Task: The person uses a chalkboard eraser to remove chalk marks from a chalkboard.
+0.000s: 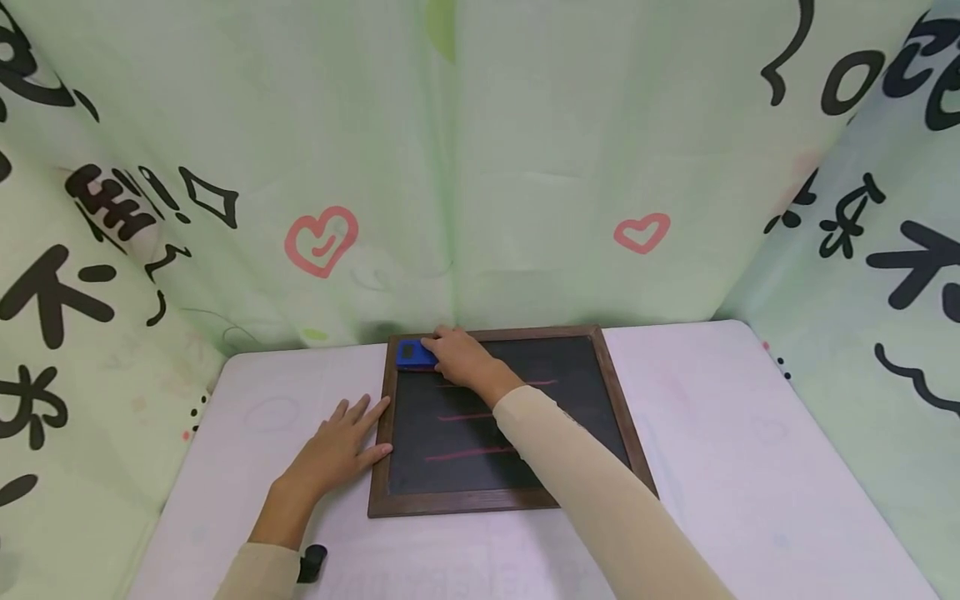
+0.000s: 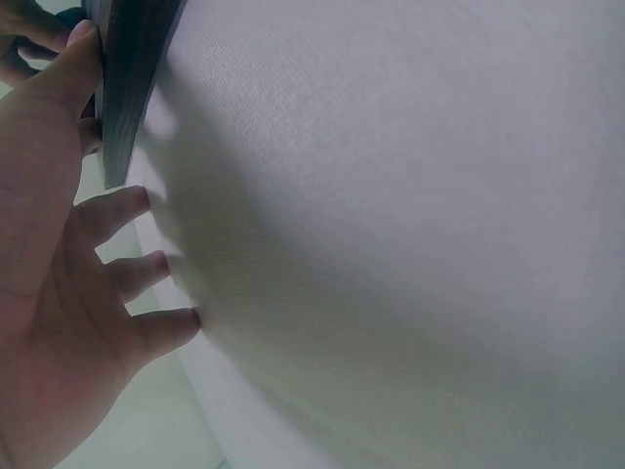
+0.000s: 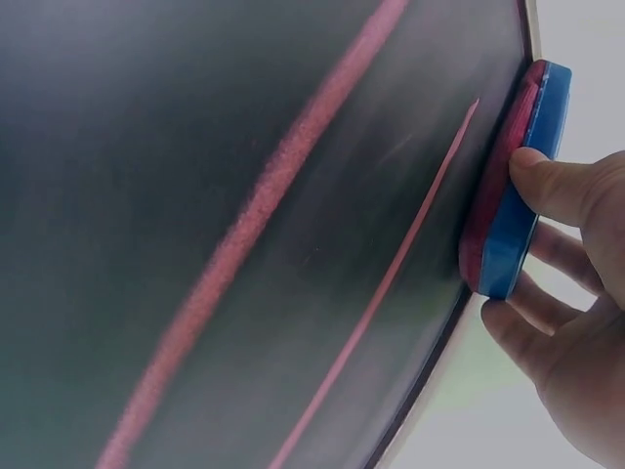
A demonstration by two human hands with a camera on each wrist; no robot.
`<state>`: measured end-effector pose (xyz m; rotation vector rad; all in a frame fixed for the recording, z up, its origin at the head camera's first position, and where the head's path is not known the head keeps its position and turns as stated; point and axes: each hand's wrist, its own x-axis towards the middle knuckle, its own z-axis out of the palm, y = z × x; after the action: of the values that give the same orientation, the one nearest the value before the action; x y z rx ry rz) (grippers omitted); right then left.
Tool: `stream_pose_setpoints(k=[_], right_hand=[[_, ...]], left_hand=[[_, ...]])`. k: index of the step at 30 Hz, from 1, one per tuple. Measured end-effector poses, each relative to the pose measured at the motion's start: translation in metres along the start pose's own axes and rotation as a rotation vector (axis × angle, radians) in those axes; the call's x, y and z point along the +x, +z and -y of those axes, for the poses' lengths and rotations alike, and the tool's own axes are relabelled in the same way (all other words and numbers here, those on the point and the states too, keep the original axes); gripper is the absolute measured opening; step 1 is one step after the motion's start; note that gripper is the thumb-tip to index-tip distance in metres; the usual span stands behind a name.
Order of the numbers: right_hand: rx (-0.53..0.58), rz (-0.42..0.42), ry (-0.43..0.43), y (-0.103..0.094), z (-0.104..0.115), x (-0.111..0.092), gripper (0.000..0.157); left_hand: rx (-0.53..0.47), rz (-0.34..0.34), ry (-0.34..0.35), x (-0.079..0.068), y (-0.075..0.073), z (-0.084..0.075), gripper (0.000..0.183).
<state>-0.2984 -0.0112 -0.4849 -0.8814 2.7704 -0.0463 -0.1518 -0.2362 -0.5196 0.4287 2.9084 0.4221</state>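
Observation:
A wood-framed blackboard (image 1: pixel 465 467) lies on the table, with several pink chalk lines (image 1: pixel 465 416) across its dark face. My right hand (image 1: pixel 468 360) grips a blue eraser (image 1: pixel 414 354) at the board's far left corner. In the right wrist view, thumb and fingers pinch the eraser (image 3: pixel 527 186) by its blue back, its reddish felt side against the board. With fingers spread, my left hand (image 1: pixel 337 450) rests at the board's left edge, thumb and index finger touching the frame. Its other fingertips (image 2: pixel 186 320) touch the tabletop in the left wrist view. My right forearm hides part of the lines.
The white table (image 1: pixel 735 433) extends to both sides of the board. A pale green curtain (image 1: pixel 525 167) with black lettering and pink hearts stands behind the table and along both sides. A black object (image 1: pixel 312 563) shows beside my left wrist.

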Motion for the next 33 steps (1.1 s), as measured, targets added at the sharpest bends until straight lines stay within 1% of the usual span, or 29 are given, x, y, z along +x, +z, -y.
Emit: stream_pose_setpoints(k=[6,12,15,17,22,25,33], right_hand=[[0.016,0.001,-0.024,-0.004,0.003,-0.006,0.057],[-0.003,0.018,-0.06,-0.004,0.004,-0.01,0.057],[0.004,0.036,-0.058,-0.005,0.002,-0.012,0.057],[0.029,0.046,-0.051,-0.005,0.0,-0.013,0.057],[0.107,0.05,-0.027,-0.004,-0.013,-0.02,0.058],[0.126,0.048,-0.023,-0.004,-0.023,-0.026,0.059],[0.195,0.026,0.024,0.001,-0.058,-0.048,0.06]], left_hand=[[-0.005,-0.003,0.003,-0.001,0.0,0.001,0.076],[-0.005,-0.014,0.0,-0.002,0.001,0.003,0.076],[-0.014,-0.018,0.001,-0.002,0.002,0.003,0.076],[-0.015,-0.017,-0.001,-0.002,0.002,0.002,0.076],[-0.012,-0.014,-0.006,-0.002,0.002,0.001,0.076],[-0.014,-0.017,-0.001,-0.002,0.002,0.0,0.077],[-0.017,-0.029,0.017,-0.003,0.002,-0.001,0.077]])
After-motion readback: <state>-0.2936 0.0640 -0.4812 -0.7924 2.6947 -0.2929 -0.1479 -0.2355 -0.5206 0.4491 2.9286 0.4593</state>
